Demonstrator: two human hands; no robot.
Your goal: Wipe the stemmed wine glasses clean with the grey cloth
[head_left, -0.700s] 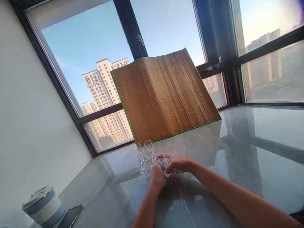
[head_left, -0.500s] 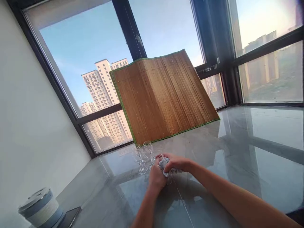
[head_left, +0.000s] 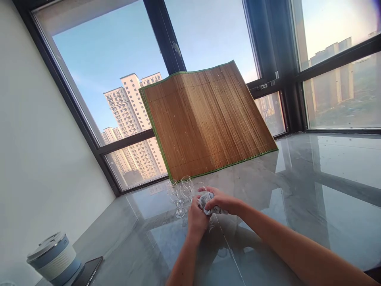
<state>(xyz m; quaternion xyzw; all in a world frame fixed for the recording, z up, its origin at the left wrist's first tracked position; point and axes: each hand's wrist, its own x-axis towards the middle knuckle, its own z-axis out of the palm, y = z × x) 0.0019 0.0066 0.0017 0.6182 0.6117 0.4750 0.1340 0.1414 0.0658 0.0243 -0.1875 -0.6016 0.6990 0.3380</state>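
Note:
My left hand (head_left: 195,218) is closed around a clear stemmed glass (head_left: 199,187), whose rim shows just above my fingers. My right hand (head_left: 222,201) is closed on a crumpled grey-white cloth (head_left: 206,200) and presses it against that glass. Both hands are raised a little above the glossy grey tabletop (head_left: 297,190). Just left of my hands stand three more clear stemmed glasses (head_left: 178,194), upright on the tabletop and close together.
A brown bamboo mat (head_left: 205,119) with a green edge leans against the window behind the glasses. At the near left stand a lidded white and blue cup (head_left: 53,260) and a dark phone (head_left: 87,271). A white wall runs along the left.
My hands have kept their grip and shifted slightly up and away; the glass rim now shows above my fingers. The standing glasses have not moved.

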